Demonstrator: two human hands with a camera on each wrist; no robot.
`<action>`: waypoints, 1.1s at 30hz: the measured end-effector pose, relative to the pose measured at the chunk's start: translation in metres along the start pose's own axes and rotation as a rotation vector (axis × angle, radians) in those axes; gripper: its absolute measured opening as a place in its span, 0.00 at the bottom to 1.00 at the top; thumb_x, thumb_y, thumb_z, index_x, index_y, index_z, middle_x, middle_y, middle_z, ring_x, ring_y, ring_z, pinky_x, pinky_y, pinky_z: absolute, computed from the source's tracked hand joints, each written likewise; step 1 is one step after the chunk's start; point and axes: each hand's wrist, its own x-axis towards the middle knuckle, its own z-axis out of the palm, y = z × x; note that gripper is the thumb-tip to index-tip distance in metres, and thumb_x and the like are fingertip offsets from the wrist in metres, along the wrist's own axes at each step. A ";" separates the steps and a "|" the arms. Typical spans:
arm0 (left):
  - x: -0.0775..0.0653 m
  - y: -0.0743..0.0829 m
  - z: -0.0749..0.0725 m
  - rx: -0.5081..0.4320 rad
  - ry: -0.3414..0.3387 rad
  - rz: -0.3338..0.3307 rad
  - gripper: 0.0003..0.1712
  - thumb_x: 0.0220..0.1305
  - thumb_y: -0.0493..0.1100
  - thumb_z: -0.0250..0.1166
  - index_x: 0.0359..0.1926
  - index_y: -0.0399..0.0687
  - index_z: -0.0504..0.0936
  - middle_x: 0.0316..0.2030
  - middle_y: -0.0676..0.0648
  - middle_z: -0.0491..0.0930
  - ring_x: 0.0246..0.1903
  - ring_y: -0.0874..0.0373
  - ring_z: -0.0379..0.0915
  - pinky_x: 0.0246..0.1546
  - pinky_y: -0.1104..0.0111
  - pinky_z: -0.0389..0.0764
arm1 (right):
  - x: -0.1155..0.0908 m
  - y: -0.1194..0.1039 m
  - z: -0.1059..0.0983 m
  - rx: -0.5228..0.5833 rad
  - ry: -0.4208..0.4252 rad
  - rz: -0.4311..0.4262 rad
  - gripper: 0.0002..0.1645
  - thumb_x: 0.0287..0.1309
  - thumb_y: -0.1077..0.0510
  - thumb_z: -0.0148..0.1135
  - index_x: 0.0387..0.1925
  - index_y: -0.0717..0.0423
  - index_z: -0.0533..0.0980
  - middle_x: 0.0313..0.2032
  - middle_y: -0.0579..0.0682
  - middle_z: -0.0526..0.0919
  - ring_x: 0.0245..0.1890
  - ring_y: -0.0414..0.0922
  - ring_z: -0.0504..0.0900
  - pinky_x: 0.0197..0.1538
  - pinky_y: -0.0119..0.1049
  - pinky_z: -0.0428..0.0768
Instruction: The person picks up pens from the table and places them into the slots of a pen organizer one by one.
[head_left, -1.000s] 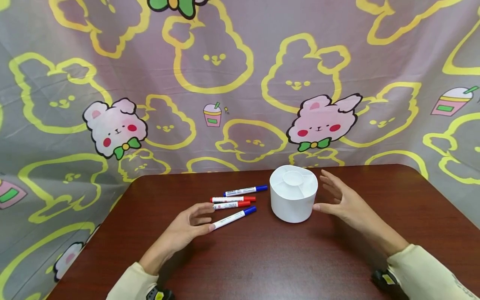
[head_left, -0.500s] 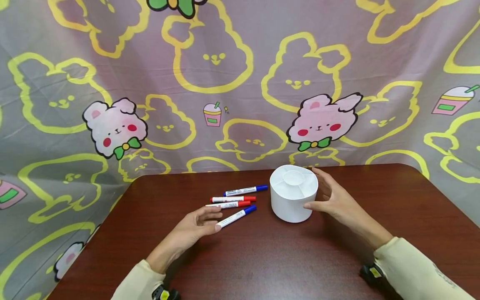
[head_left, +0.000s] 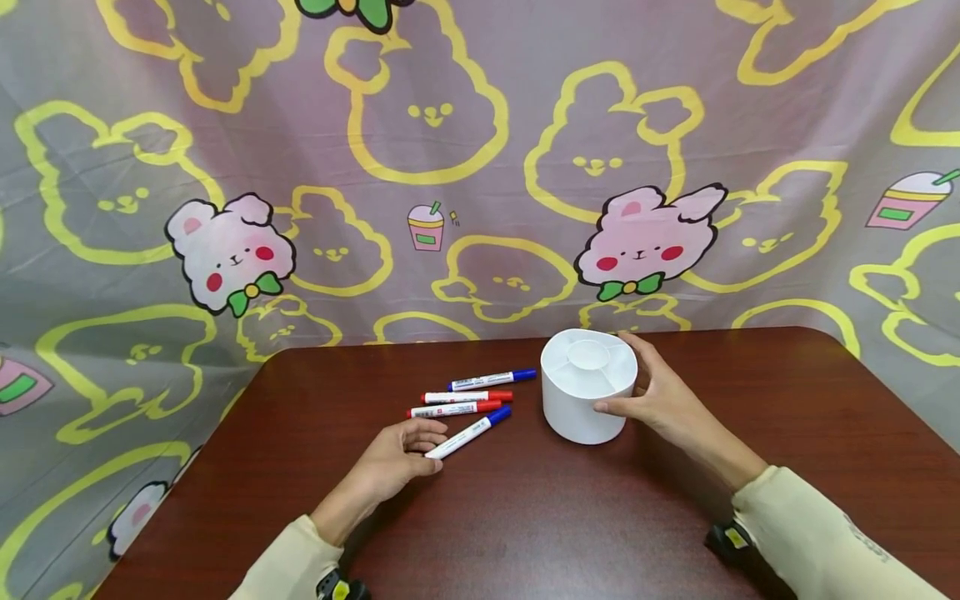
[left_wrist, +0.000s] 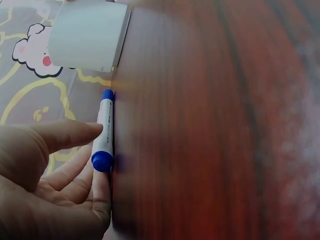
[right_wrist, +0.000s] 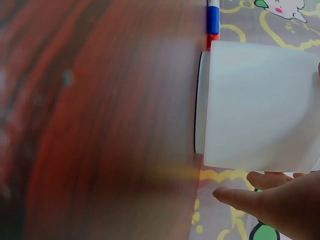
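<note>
Right of centre, the right hand point(head_left: 667, 398) is clasping the holder point(head_left: 573, 412), likely steadying it; whether the left hand point(head_left: 385, 467) is pinching a marker point(head_left: 467, 437) is unclear.

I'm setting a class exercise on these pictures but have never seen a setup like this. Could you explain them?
There is no machine here, just a person's bare left hand and right hand. The wide picture comes from a camera worn on the head; the other two come from a camera on each wrist. On the brown table lie two blue-capped markers and two red-capped markers, and beside them stands a white divided container. The left hand has its thumb and fingers about the near end of the nearest marker. The right hand is at the container, thumb across its front. Whether either grips firmly, I cannot tell.
</note>
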 end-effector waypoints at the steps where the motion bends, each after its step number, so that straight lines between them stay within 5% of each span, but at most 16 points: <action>1: 0.000 0.000 0.001 0.004 0.006 -0.004 0.28 0.55 0.26 0.71 0.59 0.30 0.80 0.52 0.35 0.85 0.48 0.54 0.78 0.45 0.74 0.78 | 0.000 0.000 0.000 -0.006 0.004 0.004 0.68 0.55 0.57 0.80 0.83 0.59 0.43 0.76 0.62 0.61 0.69 0.61 0.70 0.56 0.23 0.75; 9: 0.001 0.006 0.005 0.079 0.083 -0.029 0.23 0.55 0.23 0.70 0.54 0.33 0.83 0.45 0.41 0.87 0.44 0.55 0.78 0.42 0.72 0.77 | 0.001 -0.002 0.000 -0.014 0.013 0.028 0.69 0.55 0.55 0.81 0.83 0.58 0.42 0.77 0.62 0.58 0.72 0.63 0.65 0.70 0.61 0.70; 12: 0.001 0.006 0.007 0.120 0.096 -0.024 0.22 0.55 0.23 0.71 0.52 0.35 0.84 0.43 0.43 0.87 0.42 0.56 0.78 0.41 0.72 0.77 | 0.001 -0.002 0.000 -0.010 0.014 0.030 0.69 0.55 0.55 0.81 0.83 0.58 0.42 0.77 0.62 0.58 0.73 0.63 0.65 0.71 0.58 0.71; 20: 0.001 0.008 0.010 0.158 0.112 -0.009 0.17 0.55 0.24 0.71 0.46 0.36 0.85 0.38 0.45 0.87 0.38 0.59 0.77 0.39 0.73 0.75 | 0.001 0.000 0.001 -0.004 0.015 0.017 0.68 0.55 0.57 0.81 0.82 0.60 0.43 0.76 0.62 0.61 0.71 0.61 0.69 0.58 0.25 0.75; 33: -0.001 0.009 0.010 0.241 0.146 -0.007 0.10 0.58 0.27 0.71 0.39 0.42 0.88 0.34 0.49 0.86 0.36 0.61 0.77 0.38 0.73 0.75 | 0.001 -0.002 0.002 -0.013 0.025 0.005 0.67 0.54 0.56 0.81 0.82 0.59 0.46 0.75 0.61 0.62 0.69 0.59 0.70 0.55 0.21 0.74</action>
